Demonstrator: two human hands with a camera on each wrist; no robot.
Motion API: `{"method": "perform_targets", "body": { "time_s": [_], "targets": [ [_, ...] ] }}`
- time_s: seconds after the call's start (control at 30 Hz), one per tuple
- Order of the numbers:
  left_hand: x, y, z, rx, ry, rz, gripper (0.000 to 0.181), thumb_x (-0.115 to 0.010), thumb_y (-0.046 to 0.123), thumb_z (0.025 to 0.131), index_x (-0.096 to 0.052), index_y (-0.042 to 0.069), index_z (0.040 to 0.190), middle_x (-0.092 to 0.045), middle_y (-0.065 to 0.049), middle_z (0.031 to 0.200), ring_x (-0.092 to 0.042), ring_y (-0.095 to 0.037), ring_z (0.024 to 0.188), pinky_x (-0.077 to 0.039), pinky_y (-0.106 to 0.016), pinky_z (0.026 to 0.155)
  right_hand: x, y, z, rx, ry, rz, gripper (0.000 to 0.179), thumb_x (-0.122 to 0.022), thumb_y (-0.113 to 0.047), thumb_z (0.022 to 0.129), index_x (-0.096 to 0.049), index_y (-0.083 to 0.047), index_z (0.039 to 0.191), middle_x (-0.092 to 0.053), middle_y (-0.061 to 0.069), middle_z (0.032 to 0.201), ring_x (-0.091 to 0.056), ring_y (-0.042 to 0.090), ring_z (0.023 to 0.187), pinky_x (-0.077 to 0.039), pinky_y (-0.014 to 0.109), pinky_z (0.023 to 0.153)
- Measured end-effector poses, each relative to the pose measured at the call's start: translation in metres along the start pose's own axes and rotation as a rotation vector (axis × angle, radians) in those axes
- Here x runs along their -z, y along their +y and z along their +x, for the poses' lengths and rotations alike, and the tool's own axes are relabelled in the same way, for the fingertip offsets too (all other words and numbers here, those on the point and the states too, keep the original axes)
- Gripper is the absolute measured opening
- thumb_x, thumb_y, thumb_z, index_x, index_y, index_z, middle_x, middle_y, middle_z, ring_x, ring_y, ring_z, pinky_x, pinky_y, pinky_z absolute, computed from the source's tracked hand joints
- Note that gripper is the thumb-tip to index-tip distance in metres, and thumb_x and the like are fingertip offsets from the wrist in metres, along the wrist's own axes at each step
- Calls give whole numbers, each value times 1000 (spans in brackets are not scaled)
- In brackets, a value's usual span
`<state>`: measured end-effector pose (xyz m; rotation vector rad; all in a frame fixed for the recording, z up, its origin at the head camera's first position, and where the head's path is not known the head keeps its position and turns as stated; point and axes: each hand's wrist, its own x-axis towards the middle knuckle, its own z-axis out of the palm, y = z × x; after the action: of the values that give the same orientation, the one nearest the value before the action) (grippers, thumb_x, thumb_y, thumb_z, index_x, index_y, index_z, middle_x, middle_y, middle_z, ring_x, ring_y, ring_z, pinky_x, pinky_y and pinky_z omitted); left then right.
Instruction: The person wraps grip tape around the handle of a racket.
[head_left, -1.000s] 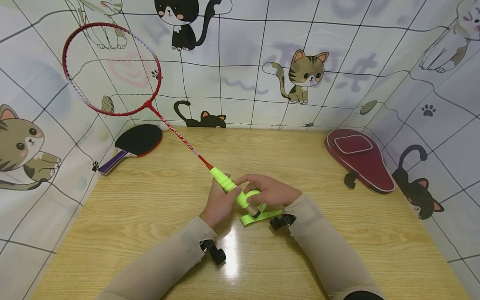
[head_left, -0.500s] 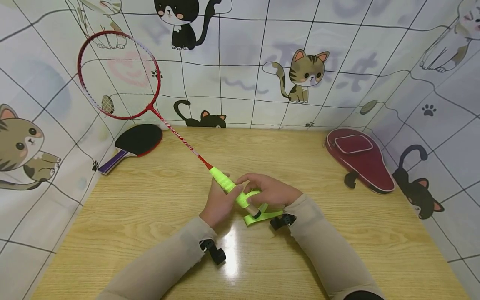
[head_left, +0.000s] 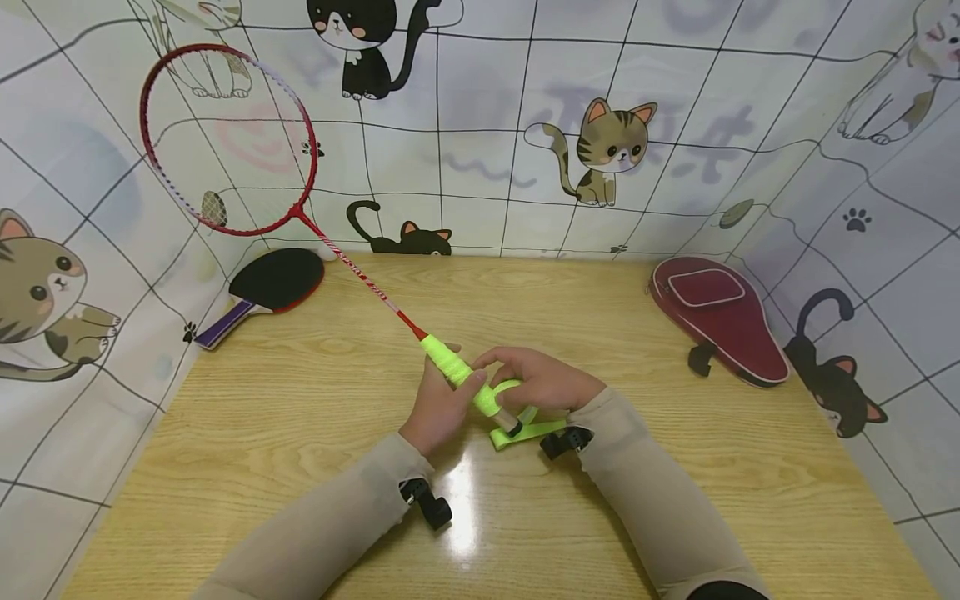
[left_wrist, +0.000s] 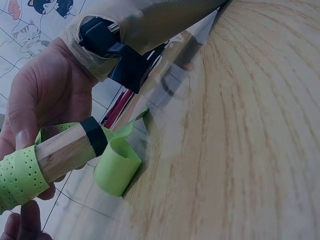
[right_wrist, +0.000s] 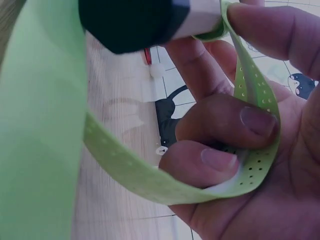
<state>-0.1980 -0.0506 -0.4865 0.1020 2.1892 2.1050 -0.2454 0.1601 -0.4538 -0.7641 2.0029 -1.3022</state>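
Observation:
My left hand (head_left: pixel 437 408) grips the handle of a red badminton racket (head_left: pixel 360 275), thumb on top. The racket's head is raised toward the far left. Lime-green perforated grip tape (head_left: pixel 448 360) is wound round the upper handle. In the left wrist view the lower handle (left_wrist: pixel 67 152) is bare wood, ending in a black butt cap (left_wrist: pixel 94 137). My right hand (head_left: pixel 551 382) holds the tape beside the handle; in the right wrist view the band passes around its curled fingers (right_wrist: pixel 215 122), with the thumb against the handle. The tape's loose length lies curled below the butt.
A black-and-red table tennis paddle (head_left: pixel 281 279) lies at the back left, with a small white ball (right_wrist: pixel 156 70) showing in the right wrist view. A dark red paddle case (head_left: pixel 705 312) lies at the back right. Cat-print walls (head_left: pixel 480 167) enclose the wooden table (head_left: pixel 337 383).
The racket's head dipped and swung right, then rose partway back left. The loose tape below the butt has shifted slightly right. Both hands stay at nearly the same spot.

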Motion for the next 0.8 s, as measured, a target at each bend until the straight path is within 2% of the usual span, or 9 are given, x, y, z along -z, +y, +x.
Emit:
{"method": "perform_targets", "body": {
  "time_s": [0.17,0.33,0.53,0.63,0.8],
  "targets": [
    [1,0,0,15,3,11,64,-69,20,102,-28,4,149,-60,-17,116,-63,-20,99,-54,-31,87,1,0,1,-20,39,-21,52,-63,-2,95,-56,-21,143,-73,9,125,-71,25,112,-59,41,90],
    [1,1,-1,34,17,29,66,-70,20,101,-29,2,149,-57,-13,113,-58,-21,99,-50,-33,88,2,1,2,-38,46,-17,50,-65,-3,95,-56,-20,141,-74,12,122,-74,27,101,-61,42,85],
    [1,2,-1,51,35,33,65,-69,19,100,-31,0,149,-55,-13,118,-56,-21,104,-49,-33,92,3,1,0,-64,59,-14,52,-68,-5,92,-57,-22,139,-74,9,121,-72,25,110,-59,42,90],
    [0,3,-1,50,41,22,65,-68,15,98,-31,-1,149,-54,-14,119,-56,-21,105,-49,-33,92,4,1,0,-60,53,11,51,-65,-3,92,-57,-20,140,-74,9,122,-70,26,114,-58,42,91],
    [0,3,-1,43,44,4,65,-66,9,95,-31,-4,148,-53,-15,118,-56,-22,105,-50,-33,92,6,2,0,-51,11,58,53,-61,1,93,-55,-18,143,-74,11,123,-72,28,110,-59,40,87]
  ]
}}
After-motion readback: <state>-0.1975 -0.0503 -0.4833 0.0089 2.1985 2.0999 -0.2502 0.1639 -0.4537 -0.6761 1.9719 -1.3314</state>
